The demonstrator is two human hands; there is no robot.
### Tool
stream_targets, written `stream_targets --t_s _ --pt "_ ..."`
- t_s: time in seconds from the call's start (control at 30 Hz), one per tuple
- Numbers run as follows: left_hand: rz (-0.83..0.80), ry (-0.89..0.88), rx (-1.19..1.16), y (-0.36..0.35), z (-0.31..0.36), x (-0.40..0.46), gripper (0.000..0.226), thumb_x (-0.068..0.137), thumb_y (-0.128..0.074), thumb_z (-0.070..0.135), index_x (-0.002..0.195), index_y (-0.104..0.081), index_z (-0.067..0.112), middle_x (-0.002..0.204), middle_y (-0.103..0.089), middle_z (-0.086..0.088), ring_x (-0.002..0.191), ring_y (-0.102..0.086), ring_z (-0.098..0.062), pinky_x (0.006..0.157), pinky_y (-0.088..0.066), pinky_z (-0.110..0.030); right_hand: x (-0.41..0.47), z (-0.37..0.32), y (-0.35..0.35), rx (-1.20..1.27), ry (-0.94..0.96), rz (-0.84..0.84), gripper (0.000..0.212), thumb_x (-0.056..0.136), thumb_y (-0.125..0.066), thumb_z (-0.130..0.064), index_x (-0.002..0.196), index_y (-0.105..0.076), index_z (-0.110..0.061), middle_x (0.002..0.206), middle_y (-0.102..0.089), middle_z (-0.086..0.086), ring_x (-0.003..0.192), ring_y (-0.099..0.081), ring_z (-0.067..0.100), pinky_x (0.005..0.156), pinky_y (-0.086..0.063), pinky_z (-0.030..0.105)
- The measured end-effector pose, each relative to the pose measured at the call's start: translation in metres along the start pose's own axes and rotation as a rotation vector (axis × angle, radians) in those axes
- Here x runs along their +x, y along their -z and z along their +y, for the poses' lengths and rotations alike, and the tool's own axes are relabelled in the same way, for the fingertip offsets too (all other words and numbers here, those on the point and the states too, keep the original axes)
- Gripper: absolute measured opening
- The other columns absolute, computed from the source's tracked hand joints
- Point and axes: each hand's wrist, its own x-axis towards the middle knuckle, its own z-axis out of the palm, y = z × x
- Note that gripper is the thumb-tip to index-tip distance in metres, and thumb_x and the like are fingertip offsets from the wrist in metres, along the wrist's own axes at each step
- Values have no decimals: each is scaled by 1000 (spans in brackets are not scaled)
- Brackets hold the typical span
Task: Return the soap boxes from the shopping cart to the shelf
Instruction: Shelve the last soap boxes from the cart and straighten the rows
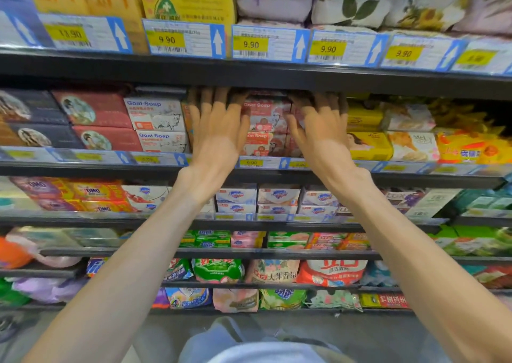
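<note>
Both my arms reach into the second shelf (249, 172) from the top. Between my hands stand stacked red and white Goat Soap boxes (264, 118). My left hand (219, 124) lies flat, fingers spread, against the left side of this stack. On the stack's right side my right hand (318, 124) rests with its fingers spread over the boxes. Neither hand closes around a box. White Goat Soap boxes (158, 125) sit stacked left of my left hand. The shopping cart is out of view.
The upper shelf edge (249, 73) with price tags hangs just above my fingers. Dark and red soap boxes (91, 121) stand to the left, yellow soap packs (365, 132) to the right. Lower shelves hold more soaps and detergent bags. The floor lies below.
</note>
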Motion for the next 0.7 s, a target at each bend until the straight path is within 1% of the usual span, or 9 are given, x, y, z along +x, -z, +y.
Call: stream_targets --t_s 0.07,0.13,0.2,0.27,0.37,0.47,0.53,0.7 --pt "-65 52 20 0 2 2 34 105 -40 29 118 -66 11 126 -62 -18 122 -49 -40 112 -22 -52 7 2 -2 -43 14 -47 34 101 -49 -39 125 -68 -23 138 -58 10 135 -43 39 118 -24 54" --pt "-39 43 19 -2 2 2 34 105 -41 29 122 -65 13 134 -59 -14 130 -45 -38 113 -16 -50 11 5 -3 -73 8 -91 37 103 -43 -40 129 -66 -26 140 -58 8 138 -41 37 120 -19 50" --pt "15 15 -6 -4 0 1 32 104 -45 29 120 -67 12 135 -59 -13 131 -44 -39 111 -17 -50 12 5 -3 -86 -11 -127 38 104 -41 -40 131 -65 -26 136 -61 9 135 -45 37 120 -19 48" --pt "35 4 -19 -6 -1 1 31 103 -49 30 118 -68 11 137 -58 -13 133 -43 -39 110 -19 -52 12 5 -5 -60 19 -72 36 103 -45 -39 132 -64 -28 138 -59 7 136 -42 38 119 -21 50" --pt "38 1 -33 -6 -2 2 29 102 -52 30 114 -69 9 139 -57 -13 136 -40 -41 112 -21 -57 12 5 -6 -13 54 -12 35 101 -50 -35 133 -63 -30 143 -56 5 139 -38 37 118 -22 53" --pt "16 20 -55 -7 -2 3 31 104 -50 30 118 -68 9 140 -57 -14 135 -42 -41 113 -20 -55 11 5 -6 7 60 -1 35 99 -52 -34 131 -65 -28 141 -57 6 138 -40 37 117 -25 54" --pt "50 6 -52 -9 -3 2 29 103 -50 31 116 -68 11 143 -54 -11 137 -40 -39 113 -18 -54 11 6 -7 13 68 10 34 99 -51 -34 130 -65 -28 140 -57 6 138 -40 37 116 -26 54" --pt "168 -46 -79 -16 -6 -2 25 102 -55 30 110 -69 12 130 -61 -10 124 -49 -37 108 -23 -50 11 7 -9 19 86 36 34 101 -49 -35 131 -64 -28 141 -56 6 139 -40 36 117 -25 54"
